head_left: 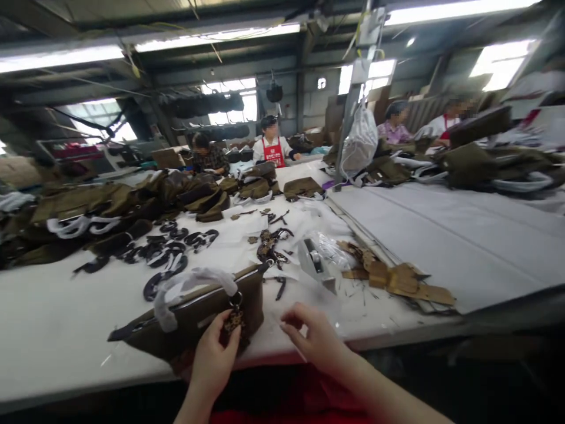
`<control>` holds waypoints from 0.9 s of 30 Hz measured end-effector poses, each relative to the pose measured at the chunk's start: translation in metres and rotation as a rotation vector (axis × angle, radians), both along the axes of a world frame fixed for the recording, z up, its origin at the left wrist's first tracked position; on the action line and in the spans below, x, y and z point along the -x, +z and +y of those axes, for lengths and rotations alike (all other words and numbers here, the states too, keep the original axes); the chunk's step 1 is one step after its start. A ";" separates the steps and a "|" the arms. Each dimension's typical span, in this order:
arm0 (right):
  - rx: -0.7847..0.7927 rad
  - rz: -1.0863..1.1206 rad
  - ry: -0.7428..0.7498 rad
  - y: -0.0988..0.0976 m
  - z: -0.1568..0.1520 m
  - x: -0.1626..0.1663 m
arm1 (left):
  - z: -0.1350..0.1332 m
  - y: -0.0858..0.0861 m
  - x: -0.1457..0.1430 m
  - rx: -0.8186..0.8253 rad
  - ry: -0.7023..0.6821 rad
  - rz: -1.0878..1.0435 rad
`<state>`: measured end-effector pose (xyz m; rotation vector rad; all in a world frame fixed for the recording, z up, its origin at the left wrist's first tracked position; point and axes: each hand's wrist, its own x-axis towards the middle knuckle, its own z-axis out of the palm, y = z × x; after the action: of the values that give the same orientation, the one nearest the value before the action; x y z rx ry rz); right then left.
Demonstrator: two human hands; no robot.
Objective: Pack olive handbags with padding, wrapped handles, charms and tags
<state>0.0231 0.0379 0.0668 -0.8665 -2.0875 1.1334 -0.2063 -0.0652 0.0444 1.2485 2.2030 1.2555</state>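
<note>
Bag [189, 321], olive-brown – at the table's [48, 318] near edge, left of that edge's middle; long axis slanting from a pointed lower-left end up to the far right end, zipped top uppermost. Handle [194, 280]: arched, in white wrapping. Ring [236, 299]: round metal, at the handle's right foot. Charm [235, 320]: ornate, openwork, bronze-coloured, hanging below the ring.

Left hand [216, 353]: thumb and fingers closed on the charm, before the bag's front. Right hand [313, 338]: over the near edge, right of the bag, fingers curled, thumb near fingertips – whether anything is pinched cannot be told.

Beyond, towards the table's middle: tape dispenser [315, 259], grey; dark curved straps [165, 250], loosely heaped.
</note>
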 end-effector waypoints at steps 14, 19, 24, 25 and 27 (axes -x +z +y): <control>-0.199 -0.768 -0.571 -0.099 0.100 -0.174 | -0.013 -0.003 -0.009 -0.220 0.291 0.033; -0.240 -0.861 -0.579 -0.103 0.106 -0.166 | -0.025 -0.001 0.002 -0.296 0.357 0.096; -0.283 -0.854 -0.608 -0.101 0.109 -0.158 | -0.030 -0.002 0.000 -0.248 0.352 0.043; -0.293 -0.841 -0.612 -0.100 0.109 -0.155 | -0.030 -0.002 -0.001 -0.247 0.349 0.035; -0.309 -0.802 -0.608 -0.098 0.109 -0.149 | -0.031 0.000 -0.003 -0.243 0.349 0.024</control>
<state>0.1724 0.1471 -0.0311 -1.8281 -2.2182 0.1184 -0.2030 -0.0958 0.0442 0.9860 2.4168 1.6907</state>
